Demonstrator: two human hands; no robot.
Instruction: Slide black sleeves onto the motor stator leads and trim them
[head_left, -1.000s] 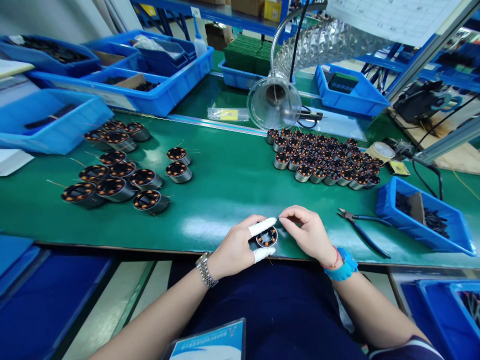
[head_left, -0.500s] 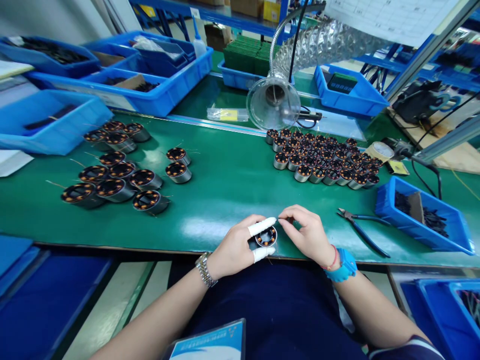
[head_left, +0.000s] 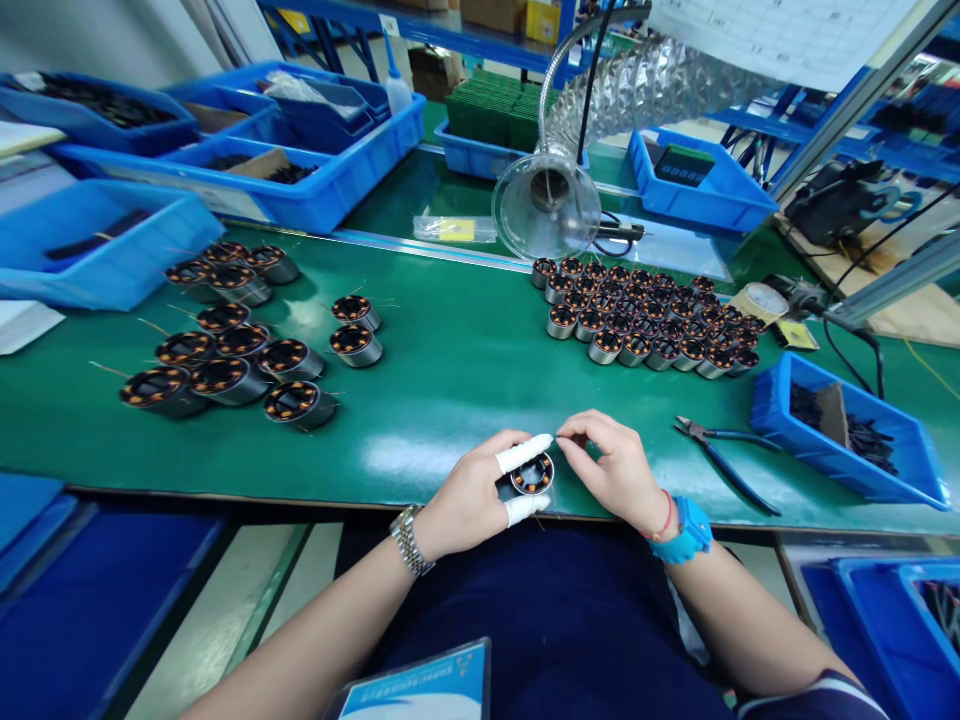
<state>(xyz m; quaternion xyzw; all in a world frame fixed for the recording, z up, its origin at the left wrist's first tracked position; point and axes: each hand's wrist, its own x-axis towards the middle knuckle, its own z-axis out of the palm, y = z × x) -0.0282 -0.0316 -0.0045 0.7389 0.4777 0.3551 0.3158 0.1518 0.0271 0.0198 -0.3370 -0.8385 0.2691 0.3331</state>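
Observation:
My left hand point(head_left: 480, 485), with white covers on the thumb and a finger, grips a motor stator point(head_left: 533, 474) near the front edge of the green table. The stator is a metal ring with copper windings inside, its open end facing up. Just to its right, my right hand point(head_left: 611, 465) pinches something small and dark between thumb and forefinger, at the tip of the covered left finger. That piece is too small to name. A thin wire end sticks out below the stator. Diagonal cutters point(head_left: 726, 460) with blue handles lie to the right of my right hand.
Several stators with loose wires point(head_left: 225, 380) stand at the left. A packed group of stators point(head_left: 652, 315) stands at the back right. A blue bin of black pieces point(head_left: 772, 400) sits on the right. A clear extraction hood point(head_left: 506, 215) hangs over the back; blue bins point(head_left: 330, 205) line the back left.

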